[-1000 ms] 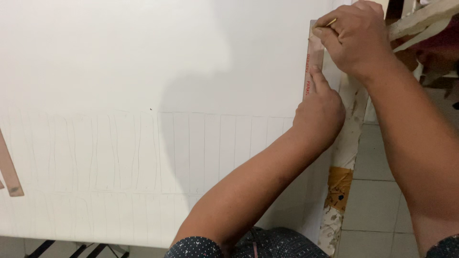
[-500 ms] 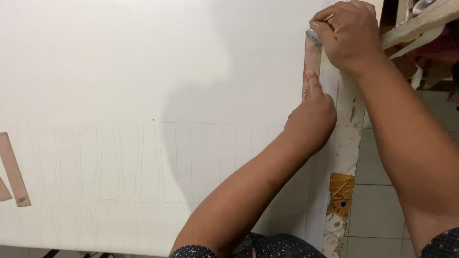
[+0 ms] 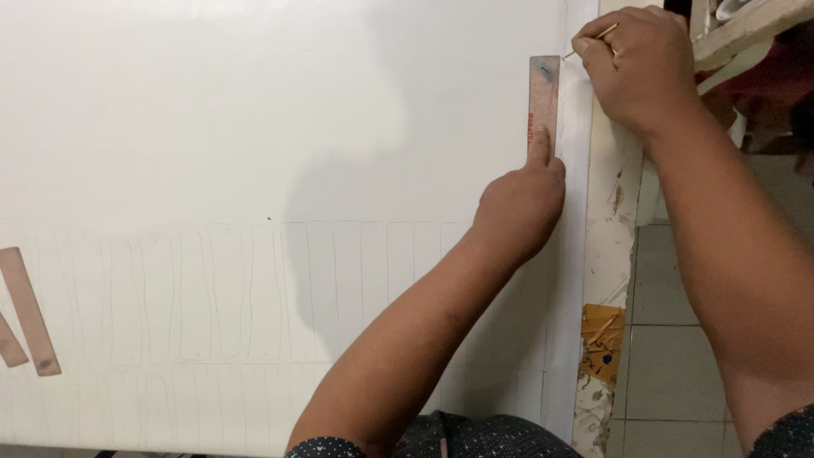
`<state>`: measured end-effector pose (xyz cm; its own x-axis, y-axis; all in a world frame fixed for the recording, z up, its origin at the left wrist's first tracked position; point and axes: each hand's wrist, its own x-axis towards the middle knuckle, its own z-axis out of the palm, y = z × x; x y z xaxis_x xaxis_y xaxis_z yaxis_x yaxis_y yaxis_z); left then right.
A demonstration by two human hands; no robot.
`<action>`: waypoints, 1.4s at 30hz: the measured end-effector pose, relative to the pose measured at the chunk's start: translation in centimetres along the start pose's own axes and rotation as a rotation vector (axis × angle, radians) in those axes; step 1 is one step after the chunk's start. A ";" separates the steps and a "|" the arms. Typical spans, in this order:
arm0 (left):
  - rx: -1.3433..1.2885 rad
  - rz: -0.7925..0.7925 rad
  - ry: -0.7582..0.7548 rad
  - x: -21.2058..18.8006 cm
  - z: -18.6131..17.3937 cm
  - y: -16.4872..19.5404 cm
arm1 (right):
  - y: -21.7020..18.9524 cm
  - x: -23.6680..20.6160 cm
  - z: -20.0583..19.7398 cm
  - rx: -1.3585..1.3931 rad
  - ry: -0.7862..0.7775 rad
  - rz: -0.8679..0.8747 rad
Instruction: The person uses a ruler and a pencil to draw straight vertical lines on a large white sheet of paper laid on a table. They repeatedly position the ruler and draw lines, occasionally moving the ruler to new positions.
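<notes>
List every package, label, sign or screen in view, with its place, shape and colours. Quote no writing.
No packages, signs or screens are in view.
Ruler: the only printed thing, a narrow brown strip with red markings along one edge, lying upright near the right edge of the white sheet, pinned by the left hand.
Right hand: holds a thin pencil at the ruler's top end.

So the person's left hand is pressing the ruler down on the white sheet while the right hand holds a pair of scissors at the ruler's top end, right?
Not quite. The right hand holds a thin pencil, not scissors. The head view shows its slim shaft poking out of the fist by the top end of the ruler. The rest stands: the left hand presses the ruler down on the white sheet.
</notes>
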<state>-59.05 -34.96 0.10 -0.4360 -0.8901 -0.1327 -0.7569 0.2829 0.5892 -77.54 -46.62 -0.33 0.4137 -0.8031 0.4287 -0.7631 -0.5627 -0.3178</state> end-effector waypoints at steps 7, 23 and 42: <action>0.003 0.041 0.123 -0.6 -0.7 -1.5 | -1.8 -3.7 -0.8 0.012 -0.076 0.093; 0.209 0.095 0.007 -0.7 -1.0 -1.9 | -11.2 -12.6 -5.4 0.179 -0.278 0.318; 0.142 0.027 0.012 -1.3 -3.4 -6.9 | -10.7 -11.5 -2.0 0.363 -0.224 0.528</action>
<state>-51.57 -36.98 -1.09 -0.4519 -0.8855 -0.1083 -0.8066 0.3537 0.4736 -75.11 -30.91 -0.18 0.1543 -0.9874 -0.0349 -0.6921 -0.0828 -0.7170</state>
